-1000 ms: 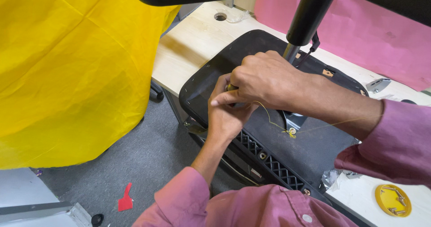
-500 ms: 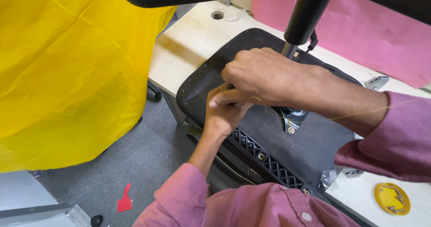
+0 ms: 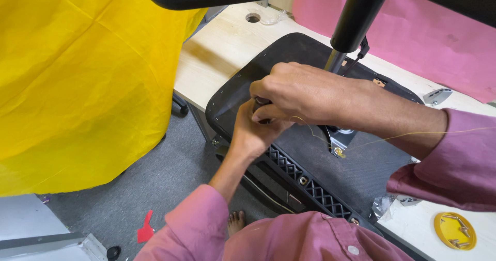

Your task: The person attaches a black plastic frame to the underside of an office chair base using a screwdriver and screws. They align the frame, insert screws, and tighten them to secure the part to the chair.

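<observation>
A small dark part, rounded and mostly hidden, sits between both hands over the near left corner of the seat. The right hand covers it from above, fingers curled and pressed together around it. The left hand comes up from below, its fingers closed against the part's underside. The seat is an upturned black chair base with a matte, slightly fuzzy face, rounded corners and a ribbed plastic lattice along its near edge. A metal plate with a brass-coloured bolt holds the black column. The seat lies on a pale wooden table. Yellow cloth hangs left; a yellow dish holds screws at right.
</observation>
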